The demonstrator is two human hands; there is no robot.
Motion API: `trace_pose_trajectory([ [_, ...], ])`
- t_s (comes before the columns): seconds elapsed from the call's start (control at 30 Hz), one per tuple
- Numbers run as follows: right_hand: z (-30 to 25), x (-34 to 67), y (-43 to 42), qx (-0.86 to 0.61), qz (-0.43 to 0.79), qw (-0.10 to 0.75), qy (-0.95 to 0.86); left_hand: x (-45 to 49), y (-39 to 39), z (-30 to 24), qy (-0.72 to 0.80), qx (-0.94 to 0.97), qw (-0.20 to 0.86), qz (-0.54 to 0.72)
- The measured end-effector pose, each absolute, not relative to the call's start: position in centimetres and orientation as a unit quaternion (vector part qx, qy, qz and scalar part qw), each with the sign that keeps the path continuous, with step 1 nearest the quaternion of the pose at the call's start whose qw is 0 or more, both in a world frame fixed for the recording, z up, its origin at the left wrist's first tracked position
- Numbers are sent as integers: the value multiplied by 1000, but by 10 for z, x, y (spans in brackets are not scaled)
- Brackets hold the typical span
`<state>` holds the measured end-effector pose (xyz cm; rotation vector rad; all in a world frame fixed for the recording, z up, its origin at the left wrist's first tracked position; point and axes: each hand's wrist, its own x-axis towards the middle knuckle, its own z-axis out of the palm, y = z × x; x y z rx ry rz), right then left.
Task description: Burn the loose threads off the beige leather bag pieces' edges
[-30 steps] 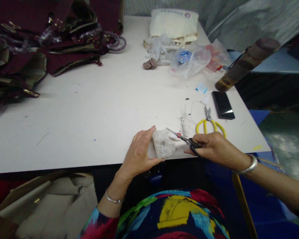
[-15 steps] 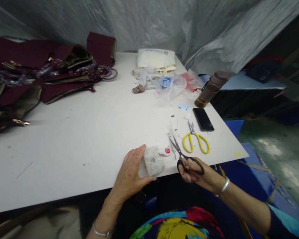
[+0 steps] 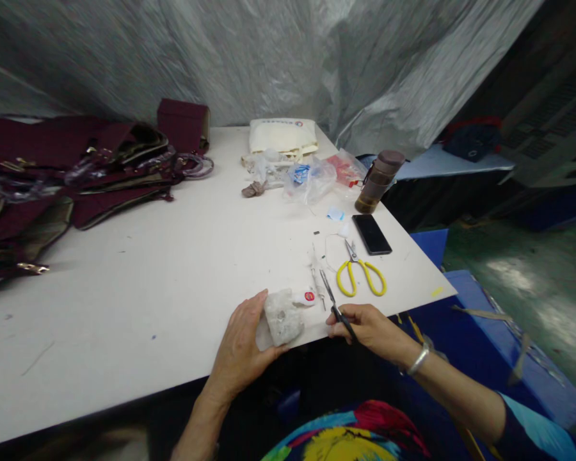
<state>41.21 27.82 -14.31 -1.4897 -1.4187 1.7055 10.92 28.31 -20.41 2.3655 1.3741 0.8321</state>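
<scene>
At the table's near edge my left hand (image 3: 240, 339) curves around the left side of a small whitish, translucent packet (image 3: 285, 318), fingertips at its far corner and thumb along its near edge. What is inside cannot be made out. My right hand (image 3: 360, 326) grips black-handled scissors (image 3: 333, 299), seen edge-on, with the blades pointing away from me. Between the packet and these blades lie a white tag with a red mark (image 3: 308, 297) and a thin, pale tool-like item (image 3: 317, 282). Yellow-handled scissors (image 3: 361, 276) rest just beyond my right hand.
A black phone (image 3: 372, 234) and a brown drink bottle (image 3: 380, 182) stand along the table's right side. Plastic bags (image 3: 312, 184) and a cream cloth bag (image 3: 282, 136) are farther back. Dark red handbags (image 3: 100, 179) fill the far left. Plastic sheeting (image 3: 249, 57) hangs behind.
The view has shifted slightly. The black scissors have turned from showing both handle loops to edge-on, their blades closer together. My left hand stays at the packet.
</scene>
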Motion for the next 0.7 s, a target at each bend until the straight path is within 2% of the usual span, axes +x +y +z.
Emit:
trace_pose_trajectory([
  [0.23,-139,418,270,-598,485,217,-600,108,284,-207,481,821,137,276],
  [0.37,-137,434,269,-644,349,225,-642,106,284,-209,480,825,121,272],
  [0.5,-149,477,276,-704,201,264,-628,103,288,-214,473,832,90,276],
  [0.7,-167,566,285,-776,54,280,-563,100,298,-226,468,834,68,285],
])
